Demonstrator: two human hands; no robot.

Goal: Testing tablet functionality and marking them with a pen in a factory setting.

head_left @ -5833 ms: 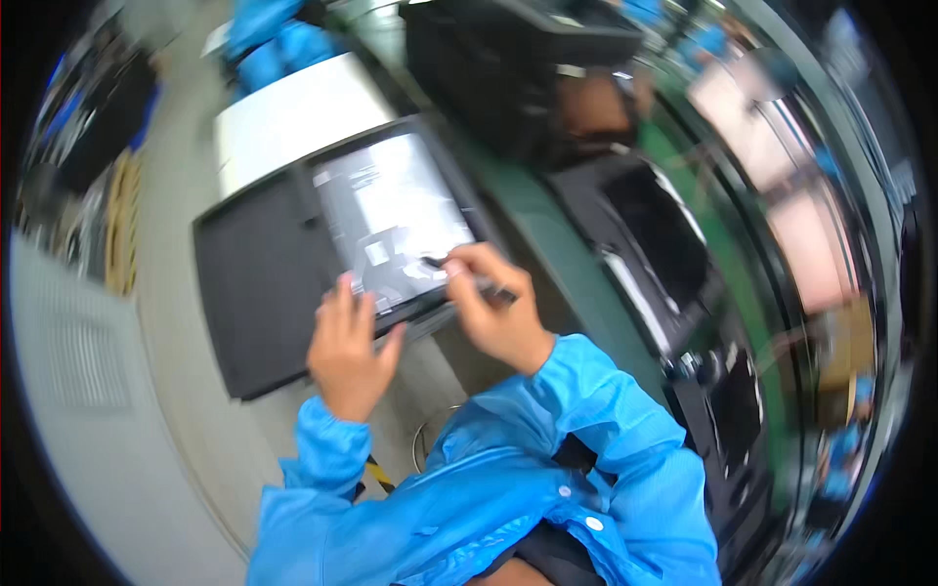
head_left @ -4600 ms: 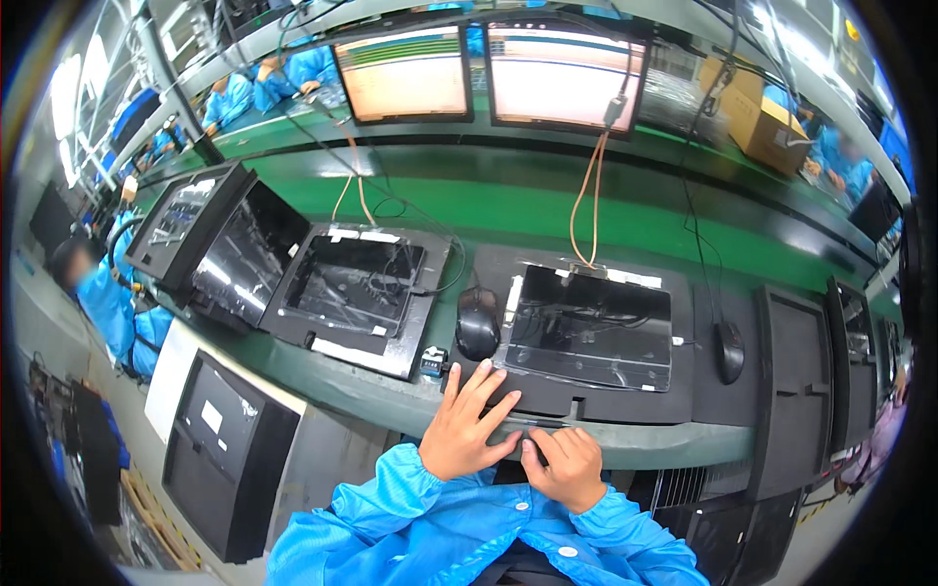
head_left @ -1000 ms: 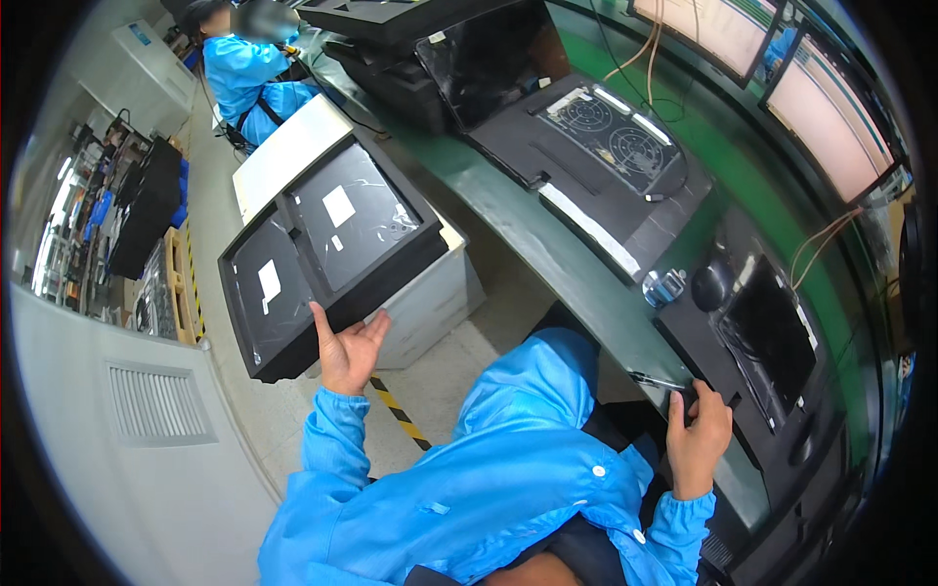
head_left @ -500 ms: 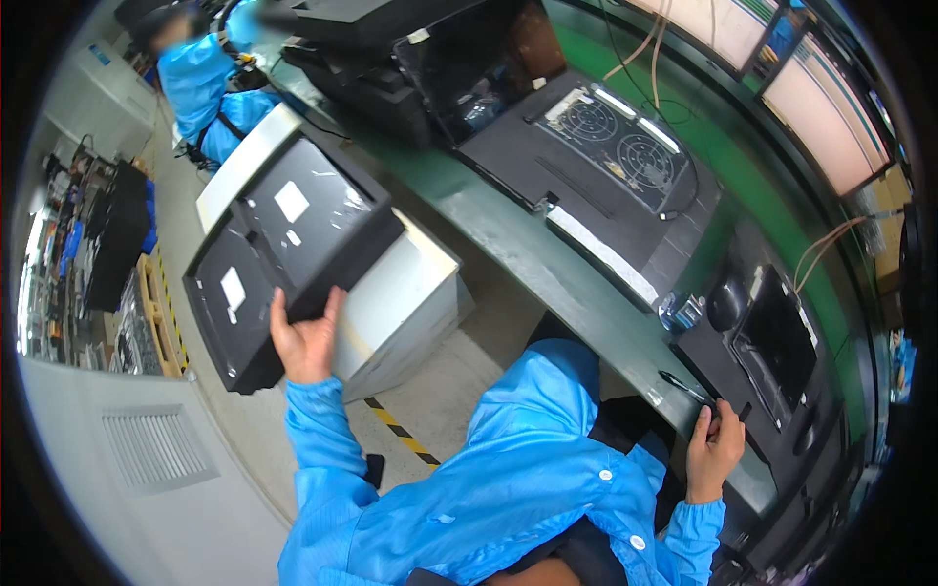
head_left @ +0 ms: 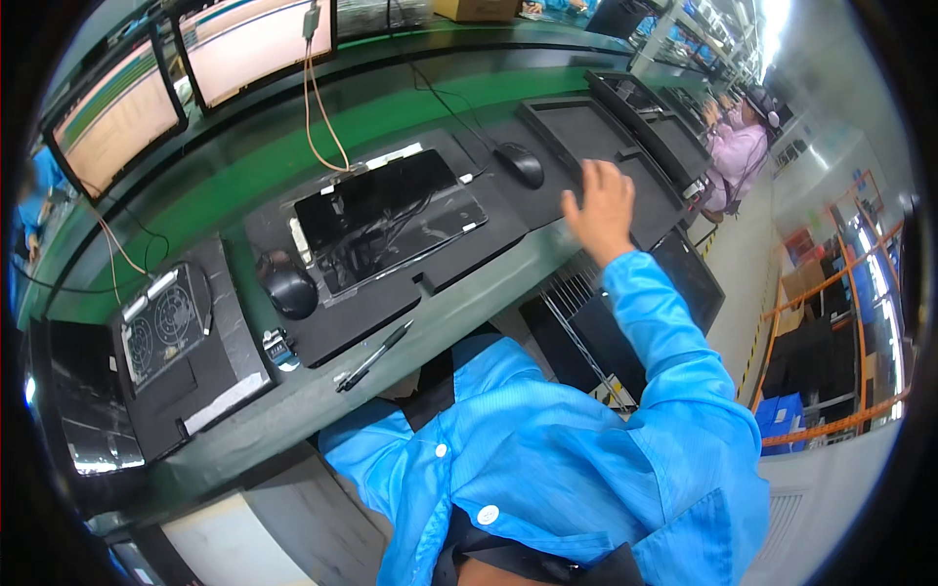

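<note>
My right hand [head_left: 601, 210] is open over the right part of the bench, thumb apart from the fingers, with nothing in it. Just beyond it lies a black tray [head_left: 547, 127] with raised edges; whether the fingertips touch it I cannot tell. A black mouse [head_left: 519, 165] rests to the left of the hand. Further left, a dark flat panel with a glossy screen [head_left: 376, 202] lies on a black mat [head_left: 357, 322]. My left hand is out of view.
A second mouse [head_left: 289, 285], a small counter-like device [head_left: 279, 346] and a black pen [head_left: 376, 356] lie along the bench. At left are a panel with two printed circle patterns [head_left: 168, 327] and monitors [head_left: 256, 44]. A person in pink [head_left: 735, 156] is at far right.
The view has swung to the right. My left hand and the black tray with two compartments near it have left the view. My right hand has moved from the bench edge by the pen toward the raised-edge tray.
</note>
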